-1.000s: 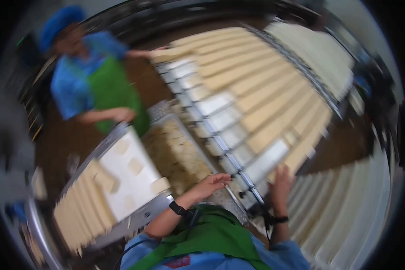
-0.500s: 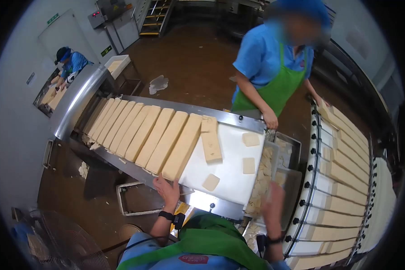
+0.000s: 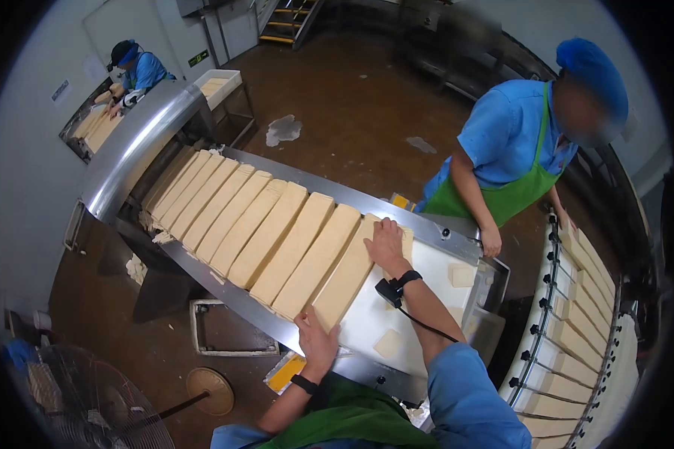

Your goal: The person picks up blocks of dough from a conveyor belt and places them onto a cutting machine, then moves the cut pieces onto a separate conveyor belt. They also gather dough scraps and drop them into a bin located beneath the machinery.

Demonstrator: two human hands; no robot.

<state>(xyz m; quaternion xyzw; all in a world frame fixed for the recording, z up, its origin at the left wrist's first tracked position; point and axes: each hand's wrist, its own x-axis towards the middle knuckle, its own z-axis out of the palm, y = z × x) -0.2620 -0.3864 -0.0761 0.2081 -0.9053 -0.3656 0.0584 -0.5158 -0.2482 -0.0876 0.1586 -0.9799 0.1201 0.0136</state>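
Note:
A row of long, pale dough strips (image 3: pixel 299 243), seemingly stacks of thin layers, lies crosswise on a white conveyor belt (image 3: pixel 419 299). My left hand (image 3: pixel 318 342) grips the near end of the rightmost dough strip (image 3: pixel 350 283), its fingers curled at the end. At the far end of that same strip, my right hand (image 3: pixel 387 243) is closed over the top and edge. A short dough piece (image 3: pixel 407 241) shows partly behind my right hand. Square dough pieces, one a pale square (image 3: pixel 461 276) and another square (image 3: pixel 387 344), lie flat on the belt.
A co-worker (image 3: pixel 502 150) in a green apron stands across the belt, one hand on its end. Several strips lie on a second conveyor (image 3: pixel 577 329) at right. Another person (image 3: pixel 138 71) works beyond the metal hood (image 3: pixel 138 153). A fan (image 3: pixel 97 396) stands lower left.
My right hand has come from the right side to the far end of the rightmost strip. My left hand stays at its near end. The view has shifted, and the co-worker appears farther right.

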